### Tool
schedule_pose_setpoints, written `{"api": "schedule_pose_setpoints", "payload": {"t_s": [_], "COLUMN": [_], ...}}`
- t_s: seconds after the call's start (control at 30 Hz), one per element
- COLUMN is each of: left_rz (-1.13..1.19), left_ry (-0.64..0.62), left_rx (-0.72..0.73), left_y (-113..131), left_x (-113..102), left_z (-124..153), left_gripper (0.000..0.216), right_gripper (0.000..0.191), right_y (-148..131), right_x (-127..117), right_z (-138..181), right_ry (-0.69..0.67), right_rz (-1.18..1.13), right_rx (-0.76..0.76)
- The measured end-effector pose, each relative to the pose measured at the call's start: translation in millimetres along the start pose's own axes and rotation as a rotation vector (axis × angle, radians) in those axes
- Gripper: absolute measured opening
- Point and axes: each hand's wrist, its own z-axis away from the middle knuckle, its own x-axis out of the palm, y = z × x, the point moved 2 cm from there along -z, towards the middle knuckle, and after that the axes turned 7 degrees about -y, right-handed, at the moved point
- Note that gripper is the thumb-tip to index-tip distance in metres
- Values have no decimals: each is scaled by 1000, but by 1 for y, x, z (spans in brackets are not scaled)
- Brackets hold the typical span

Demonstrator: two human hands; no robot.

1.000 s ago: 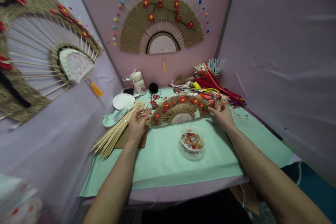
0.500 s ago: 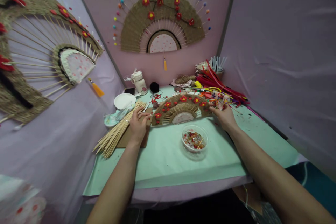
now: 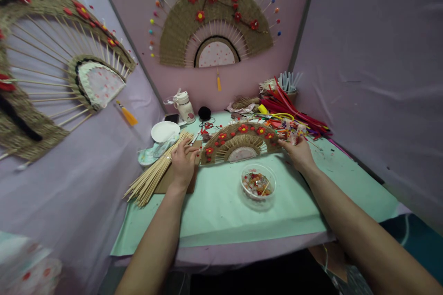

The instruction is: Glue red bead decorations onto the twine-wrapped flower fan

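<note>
A small woven straw fan [image 3: 242,140] with red flowers lies on the mint green table cover [image 3: 214,212]. My left hand [image 3: 183,163] rests palm down on a brown cardboard piece [image 3: 162,185], fingers stretched toward the fan's left corner and the bundle of bamboo skewers [image 3: 152,177]. My right hand [image 3: 299,153] is at the fan's right end, fingers curled on its edge beside a small packet of beads [image 3: 292,131]. A clear bowl of mixed beads [image 3: 258,184] stands in front of the fan, between my arms.
Red pipe cleaners [image 3: 294,113] and a cup of sticks [image 3: 289,85] crowd the back right. A white bottle [image 3: 183,106], black yarn ball [image 3: 204,113], white plate [image 3: 165,131] and red scissors [image 3: 206,126] sit at the back left. Large finished fans [image 3: 214,27] hang on the walls.
My left fingers have stretched forward from a pinch to lie flatter by the fan's left corner. The right hand stays at the fan's right end. The view has shifted slightly.
</note>
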Motion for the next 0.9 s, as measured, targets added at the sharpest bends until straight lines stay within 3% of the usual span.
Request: {"api": "schedule_pose_setpoints", "payload": {"t_s": [0.5, 0.9], "left_rz": [-117, -74], "left_ry": [-38, -29], "left_rx": [53, 21], "left_y": [5, 5], "left_x": [-2, -2], "left_z": [-1, -2], "left_gripper": [35, 35], "right_gripper": [35, 36], "right_y": [0, 1], "right_x": [0, 1], "right_z": [1, 1], "right_ry": [5, -2], "right_rz": [-1, -9], "right_rx": [-11, 1]}}
